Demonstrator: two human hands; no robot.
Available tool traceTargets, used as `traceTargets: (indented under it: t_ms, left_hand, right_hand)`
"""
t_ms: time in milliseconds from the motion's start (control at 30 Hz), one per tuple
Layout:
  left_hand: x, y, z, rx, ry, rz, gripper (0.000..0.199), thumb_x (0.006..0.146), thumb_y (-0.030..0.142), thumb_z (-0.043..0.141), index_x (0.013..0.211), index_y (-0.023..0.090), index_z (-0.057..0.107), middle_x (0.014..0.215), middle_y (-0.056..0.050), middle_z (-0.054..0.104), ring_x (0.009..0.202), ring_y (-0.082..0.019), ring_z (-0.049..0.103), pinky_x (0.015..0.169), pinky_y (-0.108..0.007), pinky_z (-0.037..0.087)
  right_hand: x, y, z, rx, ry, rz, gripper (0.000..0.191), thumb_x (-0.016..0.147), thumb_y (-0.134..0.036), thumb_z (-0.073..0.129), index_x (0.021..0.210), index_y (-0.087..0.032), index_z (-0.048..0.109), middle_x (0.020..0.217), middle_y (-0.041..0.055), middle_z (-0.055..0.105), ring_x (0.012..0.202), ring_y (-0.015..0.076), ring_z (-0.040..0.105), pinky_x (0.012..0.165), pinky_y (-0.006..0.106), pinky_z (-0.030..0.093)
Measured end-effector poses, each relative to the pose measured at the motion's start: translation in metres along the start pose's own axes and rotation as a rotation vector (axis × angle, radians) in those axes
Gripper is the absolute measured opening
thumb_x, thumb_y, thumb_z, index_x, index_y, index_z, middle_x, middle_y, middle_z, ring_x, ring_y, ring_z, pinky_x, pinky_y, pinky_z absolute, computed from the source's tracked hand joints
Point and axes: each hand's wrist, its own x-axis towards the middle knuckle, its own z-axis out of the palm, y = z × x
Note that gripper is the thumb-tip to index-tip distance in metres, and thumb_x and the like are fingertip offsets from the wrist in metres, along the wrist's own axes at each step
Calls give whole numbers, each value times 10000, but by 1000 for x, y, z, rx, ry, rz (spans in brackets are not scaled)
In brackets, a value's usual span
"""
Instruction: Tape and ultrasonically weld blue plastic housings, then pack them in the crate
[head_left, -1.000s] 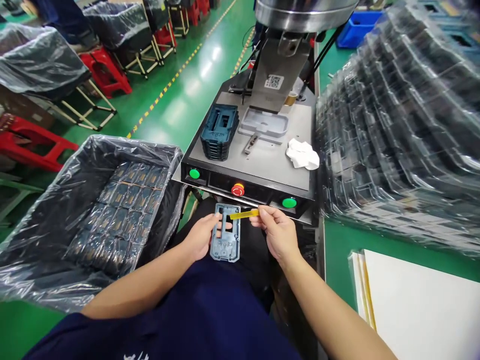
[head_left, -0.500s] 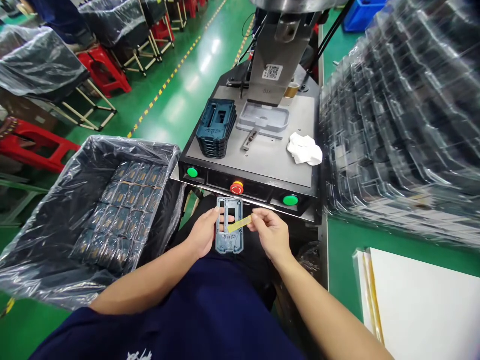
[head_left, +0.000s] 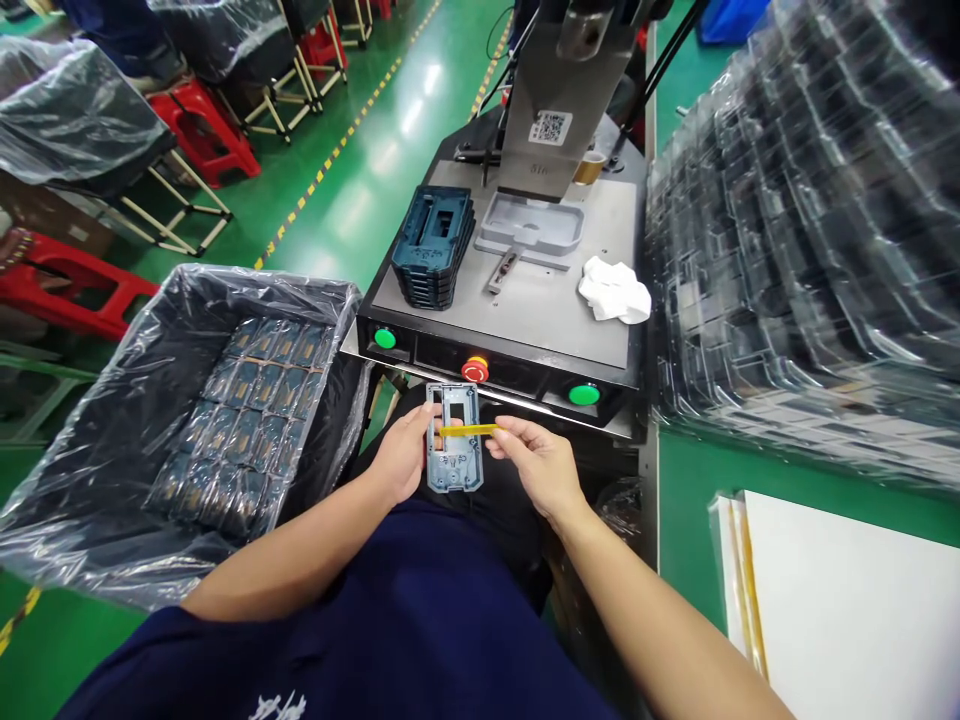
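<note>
Looking down over the lap, we find the grey-blue housing (head_left: 455, 472) in front of the press (head_left: 495, 340), and the left hand (head_left: 403, 452) has it: thumb over the near edge, fingers behind, some showing through the cut-outs. Over on the right, the right hand (head_left: 541, 465) pinches one end of a yellow strip (head_left: 471, 431), and the far end reaches across the housing; whether it touches, we cannot tell! Now, how does it handle? We'd call the housing light, stiff plastic, perhaps a little slick, with the thin bars around its openings the weak spots; the solid long rim looks the place to hold. The strip, we judge, is thin, bendy and easily creased, possibly sticky, so a fingertip pinch at the very end suits it. On to the containers: beside the left arm sits a black bin (head_left: 154, 350) lined with transparent plastic, and in it we see rows of dark parts (head_left: 240, 430) in shiny wrapping. A shallow grey fixture (head_left: 555, 243) lies under the press head, with a stack of housings (head_left: 431, 235) just beside it. Away to the right, nested transparent trays (head_left: 787, 260) rise high, their contents too blurred for us to call.
</note>
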Motion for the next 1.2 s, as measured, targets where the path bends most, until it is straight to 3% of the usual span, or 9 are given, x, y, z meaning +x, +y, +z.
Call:
traceTargets:
  t_ms: [100, 200, 533, 633, 767, 867, 1000, 1200]
  left_hand:
    - [0, -5, -2, 14, -20, 13, 344, 872, 409, 573, 1063, 124, 573, 903, -119, 689, 616, -156, 625, 585, -298, 534]
    - [-1, -9, -3, 30, -48, 14, 340, 854, 420, 597, 1038, 135, 588, 857, -87, 675, 619, -157, 624, 583, -290, 530]
    - [-5, -13, 1, 54, -33, -6, 323, 930, 370, 481, 1055, 94, 593, 850, -116, 679, 631, -140, 609, 626, -276, 531]
    - [-7, -12, 2, 43, -29, -50, 328, 948, 369, 438, 1081, 105, 578, 934, -145, 689, 673, -164, 633, 652, -321, 546]
    - [-9, -13, 6, 16, -3, -94, 287, 955, 345, 425, 1092, 129, 554, 957, -133, 693, 680, -159, 633, 641, -311, 538]
    - [-10, -17, 8, -2, -63, -65, 256, 945, 333, 448, 1040, 137, 582, 929, -105, 691, 632, -126, 604, 617, -265, 516]
    - [-10, -21, 10, -22, -120, -14, 248, 937, 340, 462, 1017, 145, 594, 935, -96, 689, 646, -127, 610, 666, -275, 522]
    - [-11, -19, 11, -9, -131, -44, 228, 943, 343, 452, 994, 155, 572, 955, -102, 685, 711, -143, 628, 670, -281, 524]
  right_hand:
    - [-3, -5, 1, -77, -18, -5, 412, 692, -529, 764, 775, -132, 691, 601, 20, 645, 491, 109, 580, 479, 220, 486]
    - [-4, -8, 1, -59, -19, 30, 419, 687, -538, 764, 692, -133, 658, 546, 9, 605, 449, 94, 538, 434, 201, 446]
    - [-4, -4, 2, 8, -8, 23, 380, 702, -489, 767, 771, -127, 675, 593, 12, 617, 478, 103, 559, 438, 206, 455]
    - [-8, -3, 0, -146, 52, -199, 281, 811, -428, 683, 839, -148, 692, 632, 21, 645, 526, 128, 602, 493, 242, 502]
    - [-16, -2, -1, -595, 106, -857, 112, 872, -214, 619, 929, -183, 711, 808, 55, 710, 707, 154, 664, 668, 277, 552]
    - [-20, 0, -1, -832, 30, -1202, 189, 848, -116, 628, 1013, -180, 694, 850, 59, 716, 739, 149, 664, 684, 266, 540]
    - [-21, 1, 0, -963, 38, -1329, 233, 845, -97, 630, 1053, -196, 666, 832, 38, 712, 752, 142, 657, 678, 263, 509]
    - [-19, 1, 1, -1051, -16, -1303, 173, 865, -108, 617, 1016, -179, 664, 812, 37, 700, 737, 144, 631, 684, 274, 483]
